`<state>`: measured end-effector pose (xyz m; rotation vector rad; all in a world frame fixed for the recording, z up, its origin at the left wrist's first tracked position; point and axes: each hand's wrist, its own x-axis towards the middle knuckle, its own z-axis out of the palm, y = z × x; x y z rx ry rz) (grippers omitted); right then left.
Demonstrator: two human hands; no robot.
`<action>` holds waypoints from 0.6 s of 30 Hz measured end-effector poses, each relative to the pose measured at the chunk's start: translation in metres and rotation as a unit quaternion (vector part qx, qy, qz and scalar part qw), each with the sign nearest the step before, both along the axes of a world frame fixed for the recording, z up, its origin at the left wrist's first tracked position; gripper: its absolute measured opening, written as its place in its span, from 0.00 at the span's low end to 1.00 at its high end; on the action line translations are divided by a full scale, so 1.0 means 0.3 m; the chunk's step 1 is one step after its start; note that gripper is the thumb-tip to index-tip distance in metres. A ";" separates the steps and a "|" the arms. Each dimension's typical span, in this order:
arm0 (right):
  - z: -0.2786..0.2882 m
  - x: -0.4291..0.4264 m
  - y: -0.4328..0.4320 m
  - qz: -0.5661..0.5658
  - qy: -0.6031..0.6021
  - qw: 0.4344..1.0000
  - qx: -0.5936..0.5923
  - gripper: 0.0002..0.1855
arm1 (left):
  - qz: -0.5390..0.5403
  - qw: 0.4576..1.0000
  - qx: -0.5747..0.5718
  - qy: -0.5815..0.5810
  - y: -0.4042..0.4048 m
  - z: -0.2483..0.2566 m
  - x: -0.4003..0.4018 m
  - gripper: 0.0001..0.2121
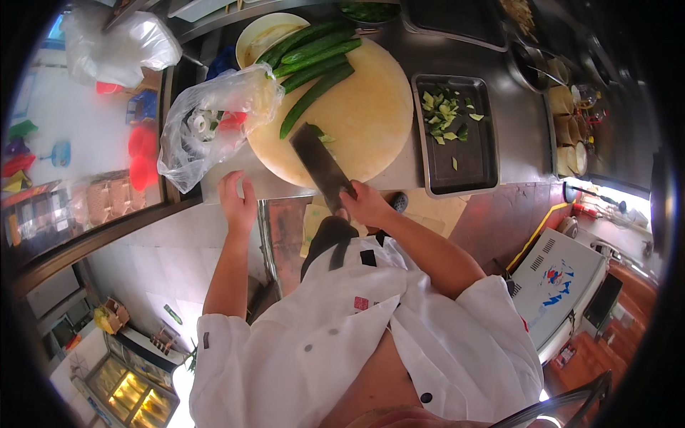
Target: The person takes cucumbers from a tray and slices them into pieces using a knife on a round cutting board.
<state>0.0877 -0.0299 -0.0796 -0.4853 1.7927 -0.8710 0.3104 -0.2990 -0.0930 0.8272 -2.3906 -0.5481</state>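
Note:
My right hand (365, 204) grips the handle end of a broad cleaver (321, 167), its blade lying over the front of a round cutting board (374, 107). Cut green pieces (322, 136) show beside the blade's far end. My left hand (237, 200) is raised at the counter's front edge, fingers apart, holding nothing. Several whole cucumbers (316, 99) lie side by side on the board's far left. Left of the board, a clear plastic bag (206, 134) has pale and green scraps and something red in it. A dark metal tray (460, 171) to the right holds cut green pieces (441, 115).
A white bowl (258, 33) stands behind the board's left side. Another dark tray (455, 21) lies at the back. Metal pans (527, 67) and stacked containers (567, 131) are on the right. A framed window ledge (107, 230) borders the left.

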 end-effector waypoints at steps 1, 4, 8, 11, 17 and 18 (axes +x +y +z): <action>-0.022 -0.007 -0.013 -0.017 0.001 1.000 -0.007 0.20 | -0.007 1.000 0.002 -0.008 -0.004 -0.011 0.009 0.11; -0.112 -0.083 -0.002 -0.013 0.122 0.992 0.022 0.22 | -0.039 0.999 0.018 -0.011 -0.013 -0.029 -0.017 0.12; -0.025 -0.222 -0.033 -0.073 0.046 0.994 0.062 0.22 | -0.064 0.997 0.041 -0.032 -0.002 -0.038 -0.156 0.13; -0.056 -0.274 -0.037 -0.075 0.092 0.993 0.020 0.21 | -0.041 0.999 0.033 0.000 -0.003 -0.088 -0.345 0.15; -0.003 -0.278 -0.041 -0.104 0.024 0.994 0.037 0.19 | 0.012 0.983 -0.055 -0.176 -0.104 -0.151 -0.528 0.20; -0.022 -0.288 -0.017 -0.112 0.032 0.993 0.021 0.19 | 0.003 0.978 -0.061 -0.199 -0.127 -0.152 -0.537 0.18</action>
